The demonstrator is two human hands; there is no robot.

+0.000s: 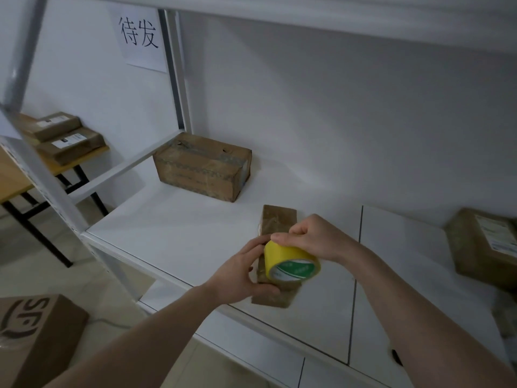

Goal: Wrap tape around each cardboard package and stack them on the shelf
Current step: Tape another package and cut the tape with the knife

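Package, flat brown cardboard, lies lower centre of frame on the white shelf, near its front edge. Left hand grips its left side, thumb under the near end. Right hand clasps a yellow tape roll held over the package, hiding its middle. Larger box behind, centre; labelled box at right edge; two parcels on a wooden table, left; printed carton lower left
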